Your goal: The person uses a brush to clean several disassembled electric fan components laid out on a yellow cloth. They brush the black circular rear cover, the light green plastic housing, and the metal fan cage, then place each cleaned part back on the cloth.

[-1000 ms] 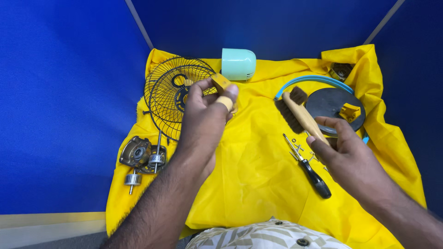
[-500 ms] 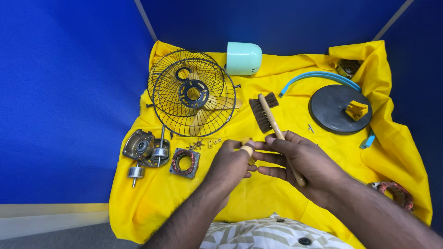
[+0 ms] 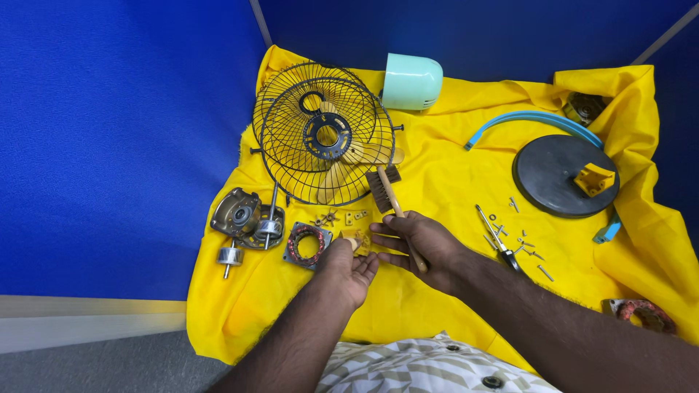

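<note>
Cloth: yellow sheet (image 3: 451, 291) spread over work area, blue walls (image 3: 109, 145) on three sides, everything below lies on it.
Fan guards: two black wire grilles (image 3: 291, 138) stacked upper left, w/ yellowish blades (image 3: 364, 154) showing through the wires.
Base: dark round disc (image 3: 546, 182) at right, yellow bracket (image 3: 593, 179) on top; light-blue curved strip (image 3: 531, 118) arcs just above it.
Motor cover: mint-green rounded shell (image 3: 411, 80) at top centre, near grille rim.
Motor parts: grey metal housing (image 3: 237, 215) and rotor on shaft (image 3: 230, 256) at left edge; square stator w/ copper winding (image 3: 306, 244) just beside left hand.
Right hand (image 3: 422, 244): closed around handle of wooden brush (image 3: 389, 196), bristle head pointing up toward grilles, touching their lower rim area.
Left hand (image 3: 349, 273): palm up, fingers loosely curled round small yellowish part (image 3: 358, 240), right-hand fingertips meeting it; grip narrow.
Screwdriver: black-handled (image 3: 499, 244), right of hands, among scattered screws (image 3: 524, 244).
Far right: second winding piece (image 3: 641, 314) at cloth edge; dark part (image 3: 582, 108) in top-right fold, too small to tell.
Labels: none legible.
</note>
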